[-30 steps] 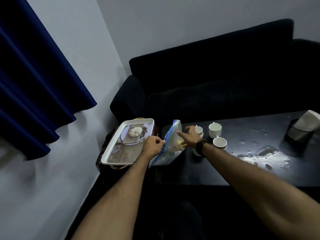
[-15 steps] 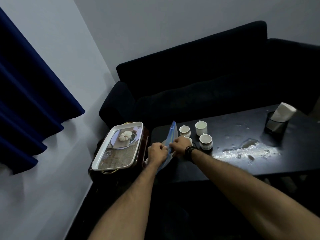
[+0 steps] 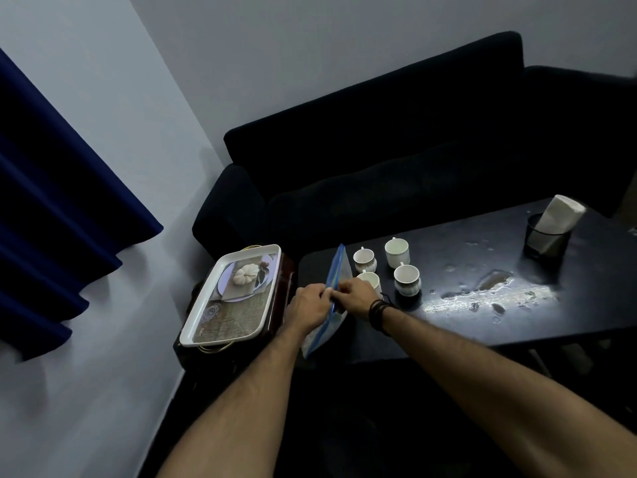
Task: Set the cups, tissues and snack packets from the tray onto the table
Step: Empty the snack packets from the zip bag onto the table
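A blue and clear snack packet point(image 3: 336, 270) stands on edge at the left end of the black table point(image 3: 482, 326). My left hand point(image 3: 308, 307) and my right hand point(image 3: 358, 296) both pinch its upper edge, close together. Several white cups stand just right of the packet: one at the back left point(image 3: 364, 259), one at the back right point(image 3: 397, 251), one in front point(image 3: 407, 279), and one point(image 3: 371, 279) partly hidden behind my right hand. White tissues point(image 3: 560, 215) stick out of a dark holder point(image 3: 544, 243) at the table's far right. The white tray point(image 3: 206, 312) lies left of the table.
A dark sofa point(image 3: 396, 160) runs along the far side of the table. Wet patches point(image 3: 493, 288) shine on the tabletop right of the cups. The tray rests on a low dark stand point(image 3: 282, 277), and a blue curtain point(image 3: 51, 201) hangs at the left wall.
My right hand has come off the packet's side and joined my left hand on its upper edge. The packet has come down from a tilt and now stands more upright on the table.
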The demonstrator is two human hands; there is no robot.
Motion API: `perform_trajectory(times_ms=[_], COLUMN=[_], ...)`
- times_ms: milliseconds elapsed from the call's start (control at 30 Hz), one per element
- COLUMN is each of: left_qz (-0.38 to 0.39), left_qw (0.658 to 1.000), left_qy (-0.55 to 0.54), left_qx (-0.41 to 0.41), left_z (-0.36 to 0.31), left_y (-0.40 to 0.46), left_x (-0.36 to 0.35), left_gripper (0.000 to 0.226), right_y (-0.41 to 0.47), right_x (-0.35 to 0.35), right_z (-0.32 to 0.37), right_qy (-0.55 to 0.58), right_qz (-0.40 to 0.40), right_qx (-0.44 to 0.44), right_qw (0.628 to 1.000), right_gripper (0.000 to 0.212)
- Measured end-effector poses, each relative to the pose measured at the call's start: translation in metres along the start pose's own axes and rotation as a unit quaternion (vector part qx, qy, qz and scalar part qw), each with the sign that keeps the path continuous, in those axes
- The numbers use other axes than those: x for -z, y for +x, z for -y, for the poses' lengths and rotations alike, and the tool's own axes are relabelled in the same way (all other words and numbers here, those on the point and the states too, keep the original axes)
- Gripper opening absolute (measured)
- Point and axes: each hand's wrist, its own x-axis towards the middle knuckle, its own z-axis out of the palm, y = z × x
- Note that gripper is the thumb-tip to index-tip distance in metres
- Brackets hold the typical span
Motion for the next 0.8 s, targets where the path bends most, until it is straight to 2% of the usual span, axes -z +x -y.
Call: perform_trajectory(times_ms=[200, 333, 433, 567, 700, 800], left_qz=[-0.073, -0.094, -0.133, -0.176, -0.090, 0.002], left_qw=[0.996, 0.993, 0.988, 0.978, 0.990, 0.994], left_qy=[0.040, 0.073, 0.025, 0.011, 0.058, 0.063], left_qx=[0.007, 0.018, 0.075, 0.110, 0.096, 0.094], left_z=[-0.005, -0.004, 0.002, 0.026, 0.036, 0.025], left_y=[-0.002, 0.001, 0.006, 0.014, 0.012, 0.010], left_x=[-0.006, -0.011, -0.003, 0.016, 0.014, 0.003], left_gripper=[0.038, 0.031, 0.033, 0.036, 0.034, 0.054], right_y=[-0.002, -0.004, -0.006, -0.007, -0.003, -0.004], right_x=[-0.006, -0.009, -0.010, 0.003, 0.009, 0.001], right_z=[0.014, 0.018, 0.006, -0.027, -0.033, -0.023], right_qy=[-0.050, -0.072, -0.121, -0.098, -0.060, -0.067], right_qz=[-0.054, -0.087, -0.118, -0.116, -0.104, -0.105], right_qx=[-0.023, -0.032, -0.049, -0.103, -0.105, -0.075], right_qw=[0.997, 0.993, 0.984, 0.983, 0.987, 0.989], right_gripper=[0.045, 0.040, 0.032, 0.031, 0.038, 0.038])
